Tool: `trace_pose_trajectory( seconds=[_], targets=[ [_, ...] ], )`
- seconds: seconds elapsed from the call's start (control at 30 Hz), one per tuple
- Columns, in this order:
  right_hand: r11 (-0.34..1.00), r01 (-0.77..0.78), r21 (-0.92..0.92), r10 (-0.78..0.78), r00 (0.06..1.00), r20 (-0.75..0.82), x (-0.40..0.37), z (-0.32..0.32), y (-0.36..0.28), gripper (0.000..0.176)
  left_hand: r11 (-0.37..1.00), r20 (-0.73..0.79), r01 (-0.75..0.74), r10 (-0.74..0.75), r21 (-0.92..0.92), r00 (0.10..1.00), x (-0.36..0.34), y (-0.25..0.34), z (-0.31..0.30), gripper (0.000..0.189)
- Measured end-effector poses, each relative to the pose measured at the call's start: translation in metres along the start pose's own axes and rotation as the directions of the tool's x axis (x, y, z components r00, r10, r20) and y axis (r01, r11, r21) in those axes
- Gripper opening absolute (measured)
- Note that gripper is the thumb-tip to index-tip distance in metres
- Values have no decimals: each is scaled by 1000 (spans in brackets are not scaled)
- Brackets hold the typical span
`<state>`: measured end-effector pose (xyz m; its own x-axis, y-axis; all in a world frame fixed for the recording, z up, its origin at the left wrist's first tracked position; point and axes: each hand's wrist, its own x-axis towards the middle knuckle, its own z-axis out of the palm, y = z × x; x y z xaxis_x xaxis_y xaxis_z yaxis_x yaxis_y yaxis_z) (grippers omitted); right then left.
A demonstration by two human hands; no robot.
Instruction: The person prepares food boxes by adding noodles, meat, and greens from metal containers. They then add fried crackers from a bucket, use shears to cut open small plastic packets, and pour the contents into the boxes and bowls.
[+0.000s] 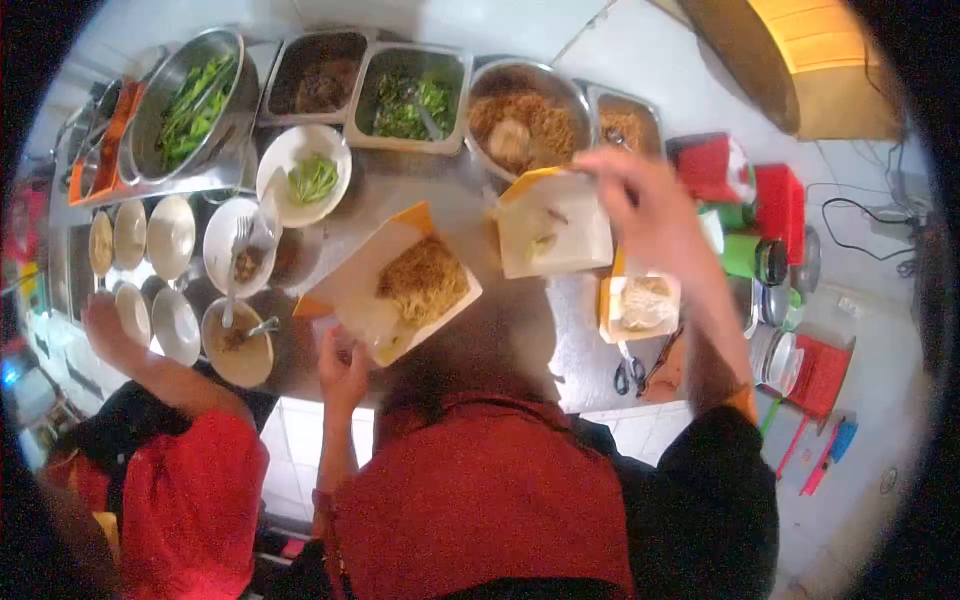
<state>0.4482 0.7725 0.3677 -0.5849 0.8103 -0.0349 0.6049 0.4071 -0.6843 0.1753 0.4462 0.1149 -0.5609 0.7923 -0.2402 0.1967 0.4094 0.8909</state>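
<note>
Here, two paper parcels in hand over the food desk.
Our right hand (pixel 640 205) has its grip closed on the top edge of a folded paper box (pixel 555 240), held up just in front of the pan of fried noodles (pixel 525 115). Our left hand (pixel 345 370) seems to have its grip pinched on the near corner of the noodle wrapper (pixel 420 285), though the fisheye blurs the fingers. That wrapper lies open and tilted above the desk (pixel 520 330), with its heap of noodles in the middle. We judge the step to be portioning food into paper. The next move calls for keeping the wrapper level so nothing slides off. A co-worker's hand (pixel 105 325) is beside the small bowls (pixel 170 235).
</note>
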Motion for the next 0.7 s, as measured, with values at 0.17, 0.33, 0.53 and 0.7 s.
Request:
trace_pose_trajectory(
  seconds=[0.17,0.33,0.53,0.7],
  targets=[
    [721,189,-667,26,954,299,139,13,103,24,954,180,249,-219,-165,959,6,26,-4,48],
    [734,438,-519,-208,872,442,154,42,163,30,980,91,200,-199,-7,976,7,48,-5,42],
    [939,-343,-7,311,843,440,143,-4,158,31,918,78,326,-316,-226,946,3,39,13,31],
    [833,-471,289,360,860,363,125,-34,143,25,868,-93,54,-9,494,996,18,21,29,29]
  ],
)
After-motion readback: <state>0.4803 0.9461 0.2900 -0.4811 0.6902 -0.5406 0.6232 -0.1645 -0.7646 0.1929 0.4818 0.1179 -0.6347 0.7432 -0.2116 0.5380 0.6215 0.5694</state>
